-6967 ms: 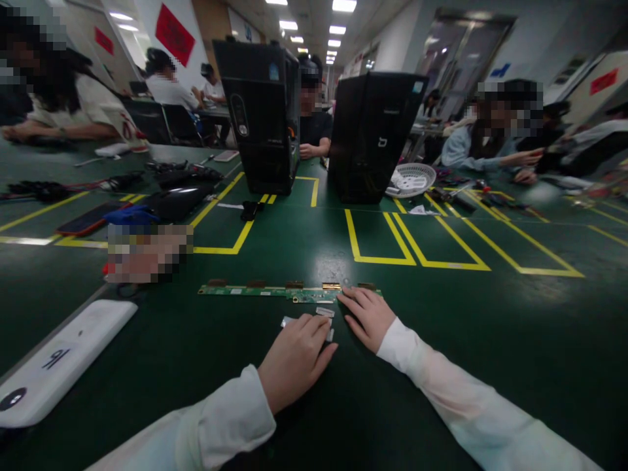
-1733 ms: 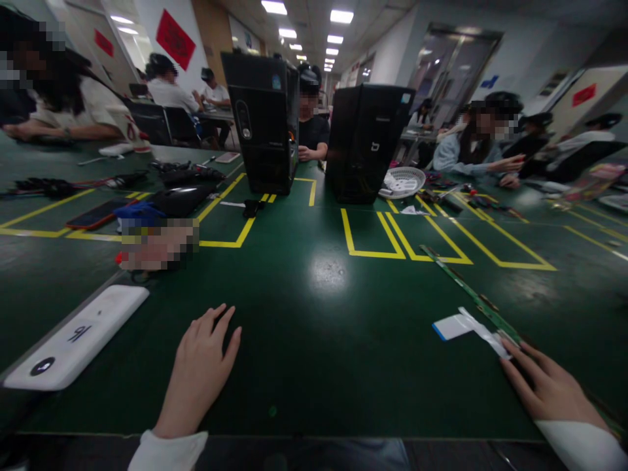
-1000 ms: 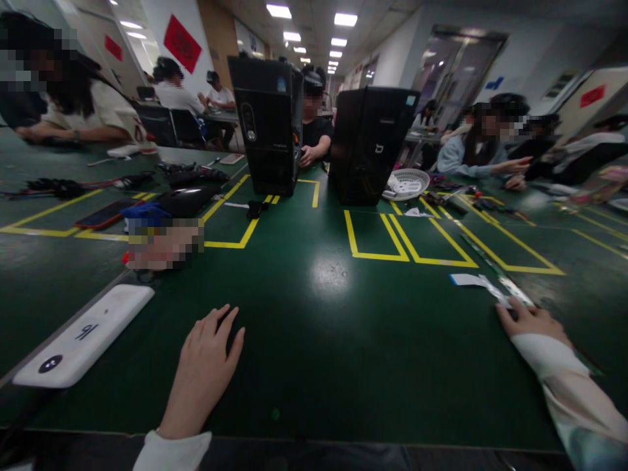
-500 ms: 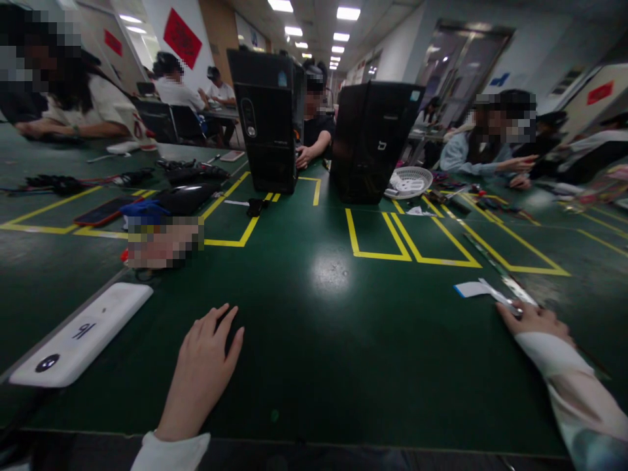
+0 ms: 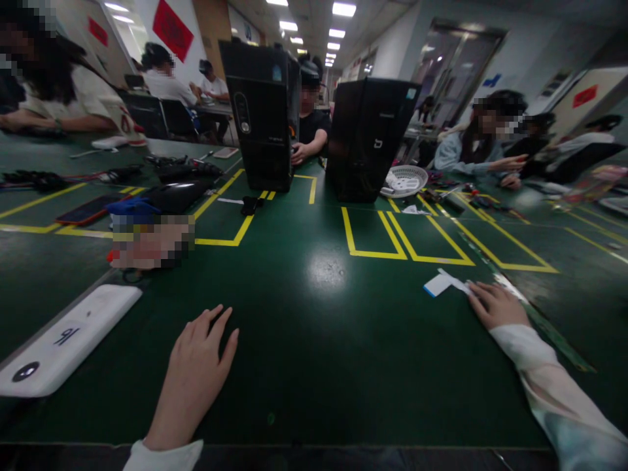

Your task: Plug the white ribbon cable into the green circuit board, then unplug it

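Observation:
At the right, my right hand (image 5: 498,305) has its fingers closed together over one end of a white flat ribbon cable (image 5: 440,281). The cable has a blue end and stretches out leftward from the fingertips, folded once along its length. My left hand (image 5: 199,363) lies palm down on the green table mat (image 5: 343,379), fingers spread, holding nothing. A white power bank-like block (image 5: 71,340) with a marking and a round dark spot lies to the left of it.
Two black computer towers (image 5: 262,124) stand across the table, with another person's hand (image 5: 304,153) between them. Yellow tape outlines (image 5: 377,254) mark the mat. A white basket (image 5: 403,181), a blue bundle (image 5: 130,209) and dark cables (image 5: 39,180) lie farther back.
My right hand has moved left across the mat, bringing the ribbon cable with it. My left hand stays flat in nearly the same place. The view has shifted slightly.

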`<act>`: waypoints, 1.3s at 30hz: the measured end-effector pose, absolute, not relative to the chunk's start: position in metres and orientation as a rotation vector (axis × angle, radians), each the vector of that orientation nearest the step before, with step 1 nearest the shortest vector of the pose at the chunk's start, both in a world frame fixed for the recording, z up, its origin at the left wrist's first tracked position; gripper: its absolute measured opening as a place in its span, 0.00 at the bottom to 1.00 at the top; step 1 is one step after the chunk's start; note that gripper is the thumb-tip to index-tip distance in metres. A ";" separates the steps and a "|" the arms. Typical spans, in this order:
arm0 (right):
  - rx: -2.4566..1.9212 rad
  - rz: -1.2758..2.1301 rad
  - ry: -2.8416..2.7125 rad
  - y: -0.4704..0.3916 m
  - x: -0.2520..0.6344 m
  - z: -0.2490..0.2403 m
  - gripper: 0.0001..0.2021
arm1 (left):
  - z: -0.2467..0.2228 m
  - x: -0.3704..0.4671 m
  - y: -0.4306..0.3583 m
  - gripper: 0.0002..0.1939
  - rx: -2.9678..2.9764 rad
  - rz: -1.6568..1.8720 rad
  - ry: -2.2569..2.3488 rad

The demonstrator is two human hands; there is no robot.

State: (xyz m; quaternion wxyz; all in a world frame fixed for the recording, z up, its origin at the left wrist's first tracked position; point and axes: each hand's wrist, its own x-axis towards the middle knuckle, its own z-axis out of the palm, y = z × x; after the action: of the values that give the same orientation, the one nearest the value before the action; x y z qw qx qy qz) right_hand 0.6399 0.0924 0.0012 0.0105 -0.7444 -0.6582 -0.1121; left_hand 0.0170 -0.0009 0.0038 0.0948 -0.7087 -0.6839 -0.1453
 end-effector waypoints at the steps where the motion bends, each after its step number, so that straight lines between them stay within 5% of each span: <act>1: -2.216 -0.328 -2.117 0.096 0.633 0.001 0.24 | 0.004 0.017 -0.001 0.30 -2.100 -0.435 -2.025; 17: -0.921 0.070 -2.573 0.103 0.386 0.014 0.20 | 0.003 0.016 -0.001 0.29 -2.103 -0.463 -2.053; 25: -0.749 0.276 -2.724 0.063 0.313 0.027 0.28 | 0.005 0.015 -0.001 0.29 -2.104 -0.437 -2.044; 39: -0.801 0.317 -2.710 0.056 0.312 0.022 0.30 | 0.004 0.013 0.000 0.30 -2.107 -0.437 -2.082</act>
State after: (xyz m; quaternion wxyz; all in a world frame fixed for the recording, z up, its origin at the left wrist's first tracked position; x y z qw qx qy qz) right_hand 0.3117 0.0559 0.0219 0.1483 -0.2784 -0.9425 0.1101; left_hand 0.0134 -0.0004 0.0037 0.0738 -0.7018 -0.6934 -0.1455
